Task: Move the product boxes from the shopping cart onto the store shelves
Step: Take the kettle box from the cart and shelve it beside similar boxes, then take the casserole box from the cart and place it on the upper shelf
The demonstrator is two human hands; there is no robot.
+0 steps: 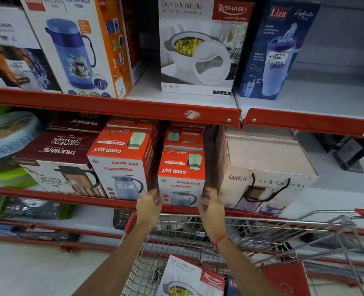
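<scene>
While it sits at the front edge of the red-lipped shelf (70, 197), the small red-and-white Good Day flask box (181, 178) is clasped between left hand (150, 202) and right hand (211, 205), fingers curled on its sides.

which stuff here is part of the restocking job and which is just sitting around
In the job: small Good Day box held between left hand and right hand; shopping cart; Sigma Marbella box in cart; middle shelf.

Just there: Cello box, Liza box, Ganesh box, Trueware box.
</scene>
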